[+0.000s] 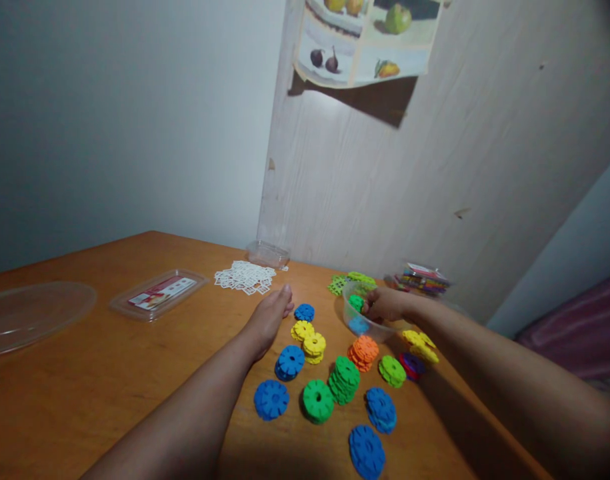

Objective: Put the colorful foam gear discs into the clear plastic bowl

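Observation:
My left hand (272,319) rests on its side on the table, thumb up and nothing seen in it, beside a small blue notched disc stack (305,312). Inside a clear plastic bowl (351,313), my right hand (385,305) has its fingers closed at a green notched disc (356,303). A blue disc (358,325) lies lower in that bowl. Nearer to me stand stacks of notched discs: yellow (314,347), orange (363,351), green (345,380), lime (392,371) and blue (271,399).
White lattice pieces (245,277) are heaped at the back, before a clear container (268,253). A labelled clear lid (159,293) and a large oval lid (39,313) lie left. Lime lattice pieces (337,285) and a colourful pack (422,279) sit behind the bowl.

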{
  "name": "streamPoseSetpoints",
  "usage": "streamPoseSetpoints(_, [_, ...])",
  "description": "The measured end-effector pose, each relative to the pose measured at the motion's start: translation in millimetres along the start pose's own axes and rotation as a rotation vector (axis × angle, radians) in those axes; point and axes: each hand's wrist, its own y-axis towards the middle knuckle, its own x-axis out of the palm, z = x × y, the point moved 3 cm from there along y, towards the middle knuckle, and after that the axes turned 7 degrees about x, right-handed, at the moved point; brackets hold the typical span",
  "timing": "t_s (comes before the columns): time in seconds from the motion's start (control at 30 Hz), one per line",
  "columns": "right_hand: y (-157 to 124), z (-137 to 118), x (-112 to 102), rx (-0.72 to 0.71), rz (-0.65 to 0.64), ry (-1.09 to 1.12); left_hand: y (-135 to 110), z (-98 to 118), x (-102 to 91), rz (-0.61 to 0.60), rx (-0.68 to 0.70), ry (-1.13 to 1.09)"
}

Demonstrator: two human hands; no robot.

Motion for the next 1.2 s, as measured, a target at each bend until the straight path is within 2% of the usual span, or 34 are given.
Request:
streamPoseSetpoints(0.33, [-15.0,-9.7,-6.2,-0.036,0.024,0.123,-1.4,2.9,0.0,0.001,0.006,0.014])
streamPoseSetpoints(0.63, [-40.9,-25.4,-15.9,-0.208,0.049,0.158,-0.3,1.0,-0.1,0.005,0.007,-0.018])
streamPoseSetpoints(1.2, [-34.6,-48.0,-9.2,-0.366,0.001,0.089,-2.1,4.3,1.0,-0.006,0.001,0.014])
